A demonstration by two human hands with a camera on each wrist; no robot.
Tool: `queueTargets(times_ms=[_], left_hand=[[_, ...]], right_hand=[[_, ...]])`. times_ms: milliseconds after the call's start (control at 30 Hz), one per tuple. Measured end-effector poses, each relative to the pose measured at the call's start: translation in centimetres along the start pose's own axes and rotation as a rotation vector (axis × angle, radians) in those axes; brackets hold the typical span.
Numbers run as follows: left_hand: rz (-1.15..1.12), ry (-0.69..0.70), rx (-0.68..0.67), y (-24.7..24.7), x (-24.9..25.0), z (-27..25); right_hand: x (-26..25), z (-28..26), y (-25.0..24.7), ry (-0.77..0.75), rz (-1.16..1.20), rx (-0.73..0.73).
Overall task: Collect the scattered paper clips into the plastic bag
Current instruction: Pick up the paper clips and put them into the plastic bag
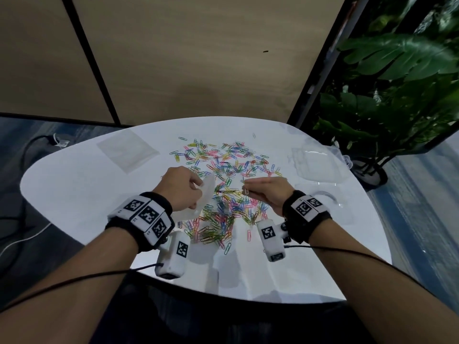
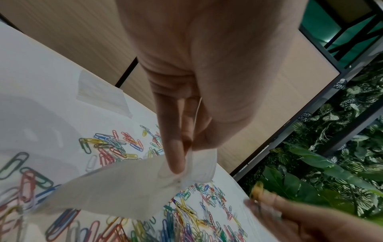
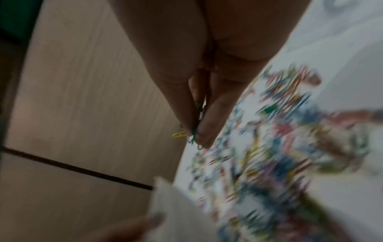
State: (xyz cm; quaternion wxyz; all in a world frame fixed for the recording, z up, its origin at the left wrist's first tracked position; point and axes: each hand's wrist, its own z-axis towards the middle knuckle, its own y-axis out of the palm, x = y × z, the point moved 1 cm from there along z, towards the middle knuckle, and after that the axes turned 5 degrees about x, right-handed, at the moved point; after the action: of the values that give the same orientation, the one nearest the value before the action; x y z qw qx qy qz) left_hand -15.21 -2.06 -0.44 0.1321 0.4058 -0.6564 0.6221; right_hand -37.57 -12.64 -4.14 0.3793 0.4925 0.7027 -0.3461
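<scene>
White table [image 1: 74, 194], tan wall panels; left hand [image 1: 182, 188] pinches plastic bag [image 1: 207, 194], right hand [image 1: 267, 192] pinches paper clips [image 3: 196, 129].

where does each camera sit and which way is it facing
Head: worn on the head, looking forward and down at the white table; both forearms, left hand and right hand show.
Left wrist: looks along the left hand's fingers pinching the plastic bag.
Right wrist: looks along the right hand's fingers pinching paper clips; blurred.
All three share the scattered clips and the bag.
</scene>
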Motion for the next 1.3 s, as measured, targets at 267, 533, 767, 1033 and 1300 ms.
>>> queueTargets(times_ms=[267,533,767,1033,1300], left_hand=[[-0.031,0.023,-0.014,0.8,0.5,-0.2],[-0.081,0.036,-0.062,1.0,1.0,-0.3],[-0.04,0.072,-0.069,0.8,1.0,-0.5],[-0.09,0.033,-0.028,0.0,1.1,-0.4],[-0.051,0.041,-0.031,-0.6,1.2,-1.0]], right_hand=[[-1.3,-3.1,5.9,0.068,0.188,-0.168],[-0.4,-2.8,7.7,-0.022,-0.114,-0.13],[-1.1,-3.2,8.3,-0.368,-0.883,-0.205],[-1.3,-2.6,0.8,-0.245,-0.379,-0.115],[8.7,-2.5,-7.8,0.14,-1.195,-0.035]])
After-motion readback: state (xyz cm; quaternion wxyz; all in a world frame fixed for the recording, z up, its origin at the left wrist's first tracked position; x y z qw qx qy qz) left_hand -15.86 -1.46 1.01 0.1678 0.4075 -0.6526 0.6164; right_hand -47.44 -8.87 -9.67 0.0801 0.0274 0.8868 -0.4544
